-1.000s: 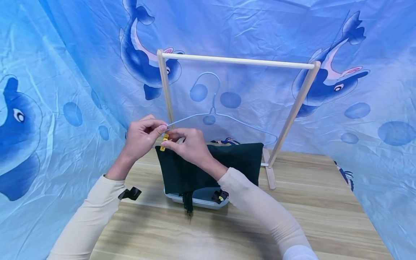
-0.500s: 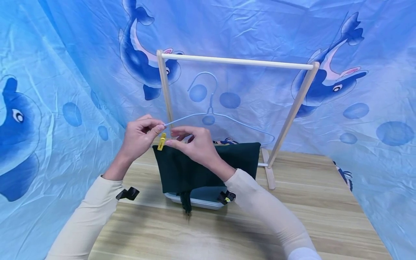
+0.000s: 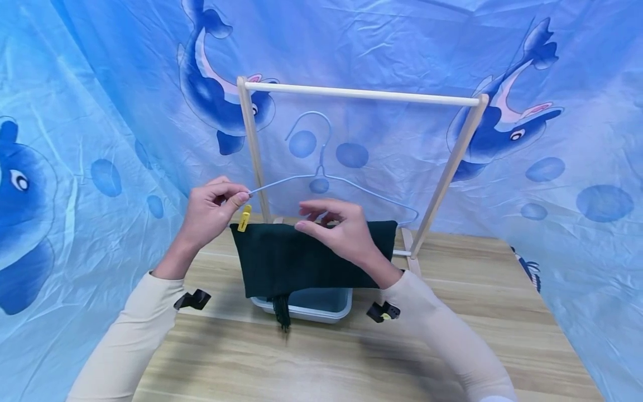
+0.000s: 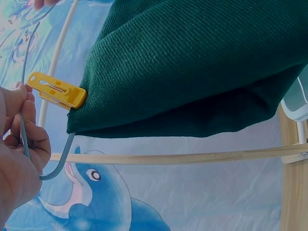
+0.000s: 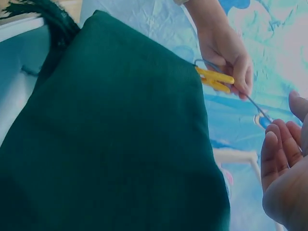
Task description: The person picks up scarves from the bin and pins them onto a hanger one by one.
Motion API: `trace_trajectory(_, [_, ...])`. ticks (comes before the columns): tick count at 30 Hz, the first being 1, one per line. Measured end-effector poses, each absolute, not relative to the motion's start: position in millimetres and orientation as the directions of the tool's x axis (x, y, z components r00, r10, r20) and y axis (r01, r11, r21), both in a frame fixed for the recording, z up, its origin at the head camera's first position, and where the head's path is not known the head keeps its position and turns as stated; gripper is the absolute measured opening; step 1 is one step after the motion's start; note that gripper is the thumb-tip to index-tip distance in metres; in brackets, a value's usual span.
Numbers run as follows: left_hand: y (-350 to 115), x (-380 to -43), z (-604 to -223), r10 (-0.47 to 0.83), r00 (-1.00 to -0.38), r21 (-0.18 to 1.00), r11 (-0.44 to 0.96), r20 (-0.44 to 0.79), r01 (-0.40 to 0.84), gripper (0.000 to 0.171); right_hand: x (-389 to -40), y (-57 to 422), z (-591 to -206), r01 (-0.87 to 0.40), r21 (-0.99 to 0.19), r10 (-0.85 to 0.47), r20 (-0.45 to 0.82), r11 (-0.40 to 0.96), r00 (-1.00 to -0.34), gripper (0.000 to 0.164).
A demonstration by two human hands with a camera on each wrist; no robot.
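My left hand (image 3: 208, 215) pinches the left arm of a pale blue wire hanger (image 3: 321, 153), whose hook points up. Over its bottom bar drapes a folded dark green fringed scarf (image 3: 311, 262). A yellow clothespin (image 3: 244, 218) grips the scarf's upper left corner, just below that hand. In the left wrist view, the clothespin (image 4: 57, 91) sits at the cloth's edge, where the hanger's bent end (image 4: 65, 159) comes out. My right hand (image 3: 344, 226) holds nothing; its fingers are loosely bent in front of the scarf's top edge. The scarf hides most of the bottom bar.
Behind the hanger stands a wooden rack with a white crossbar (image 3: 361, 95). A pale plastic tub (image 3: 321, 315) sits on the wood-grain table (image 3: 301, 368) beneath the scarf, whose fringe hangs over its rim. A blue dolphin-print curtain (image 3: 402, 44) surrounds the table.
My right hand has let go of the yellow clothespin and moved right along the scarf's top. The clothespin stays on the corner. My left hand keeps its pinch on the hanger.
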State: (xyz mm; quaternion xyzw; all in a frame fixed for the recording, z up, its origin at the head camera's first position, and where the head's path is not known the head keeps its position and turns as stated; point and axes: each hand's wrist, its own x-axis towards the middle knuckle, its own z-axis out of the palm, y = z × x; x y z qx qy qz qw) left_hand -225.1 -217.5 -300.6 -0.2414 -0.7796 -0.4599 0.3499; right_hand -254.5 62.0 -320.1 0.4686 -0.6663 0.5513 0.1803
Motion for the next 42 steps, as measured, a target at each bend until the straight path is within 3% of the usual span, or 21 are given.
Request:
trace_trajectory(14, [-216.3,-225.6,-298.4,0.047,-0.637,0.545,0.469,0.770,0.695,0.011,-252.2,143.1,-336.9,-0.821,-0.571,-0.358,0.766,0.005,-0.534,0.027])
trace_trajectory(31, [-215.7,-224.4,-300.3,0.037,-0.632,0.539,0.483,0.774,0.690,0.011,-238.9,239.7,-399.3,-0.683,-0.643,-0.284,0.621,0.347,-0.730,0.033])
trace_trajectory(42, [-215.0,-224.4,-302.1,0.040,-0.630,0.537,0.482,0.776,0.692,0.011,-241.2,295.0,-441.1,-0.539,-0.640,-0.296,0.455,0.547,-0.840,0.027])
